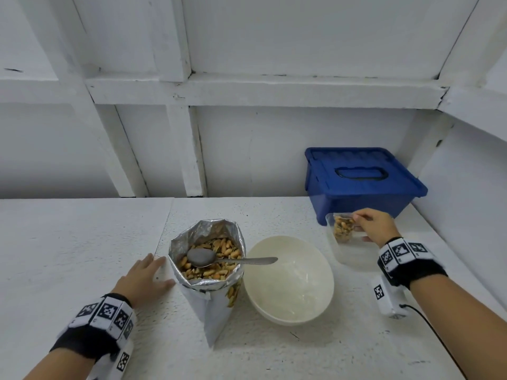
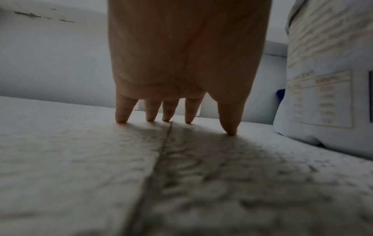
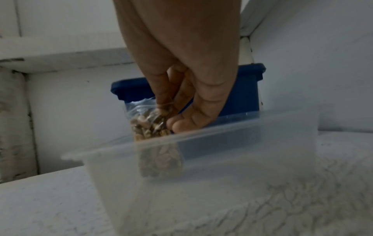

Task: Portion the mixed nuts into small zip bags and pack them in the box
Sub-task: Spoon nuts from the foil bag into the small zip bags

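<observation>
right hand (image 1: 377, 224) pinching zip bag (image 1: 342, 227) inside clear box (image 3: 201, 183)

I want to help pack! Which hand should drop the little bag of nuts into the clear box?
Right. The right hand already pinches the small clear zip bag of nuts inside the clear plastic box. The left hand rests on the white table.

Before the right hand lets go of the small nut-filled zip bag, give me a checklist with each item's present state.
1. Right hand pinches the small clear zip bag of nuts by its top: ok.
2. Bag's lower part sits inside the clear plastic box: ok.
3. Bag's zip sealed: cannot tell.
4. Left hand rests open on the white table, beside the foil nut pouch: ok.
5. Metal spoon lies across the pouch's mouth: ok.
</observation>
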A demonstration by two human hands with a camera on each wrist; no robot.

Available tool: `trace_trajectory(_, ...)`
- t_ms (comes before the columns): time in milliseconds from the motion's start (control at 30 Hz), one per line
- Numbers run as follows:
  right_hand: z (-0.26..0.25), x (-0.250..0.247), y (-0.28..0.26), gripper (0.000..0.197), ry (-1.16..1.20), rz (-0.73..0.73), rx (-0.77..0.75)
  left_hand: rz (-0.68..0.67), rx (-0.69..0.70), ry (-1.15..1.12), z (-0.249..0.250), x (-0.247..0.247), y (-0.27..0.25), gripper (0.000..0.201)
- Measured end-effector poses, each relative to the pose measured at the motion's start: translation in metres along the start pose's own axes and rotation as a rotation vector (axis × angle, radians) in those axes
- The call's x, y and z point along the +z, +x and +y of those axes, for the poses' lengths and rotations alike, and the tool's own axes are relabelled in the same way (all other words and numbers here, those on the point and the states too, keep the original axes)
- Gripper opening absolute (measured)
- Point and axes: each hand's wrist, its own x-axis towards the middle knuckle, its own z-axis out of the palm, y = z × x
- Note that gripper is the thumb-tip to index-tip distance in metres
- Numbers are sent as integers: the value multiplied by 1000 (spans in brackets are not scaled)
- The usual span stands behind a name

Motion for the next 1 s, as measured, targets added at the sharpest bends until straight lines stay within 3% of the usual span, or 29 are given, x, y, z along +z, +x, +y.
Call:
trace_trajectory(100,2,11,11,10,76,30,43,-2,19,12,-2,2,1,97)
trace_trajectory(200,5,17,21,20,136,87,95,-20,16,16,-2,2,1,96)
trace_trajectory(367,14,14,24,29,29,121,120,-30,13,31,2,-1,-1,95)
trace_trajectory(467,-4,8,-2,43,-97,130,37,-31,10,24,4,-2,-1,92)
trace_trajectory(567,-30,11,-48,37,-138,107,-142,-33,13,26,7,-3,-3,85)
trace_trajectory(633,-45,20,-80,29,-183,-7,-275,-26,13,23,9,-3,-4,84)
trace_trajectory(733,-50,42,-115,25,-350,-291,-415,-18,5,7,9,-2,-3,82)
trace_trajectory(867,-45,75,-136,55,-755,-639,-422,-6,-6,-4,7,0,-3,82)
trace_trajectory(933,-42,86,-138,58,-934,-719,-386,4,-14,-4,9,0,-4,80)
trace_trajectory(1000,-41,92,-138,39,-945,-670,-381,12,-19,5,12,-1,-5,79)
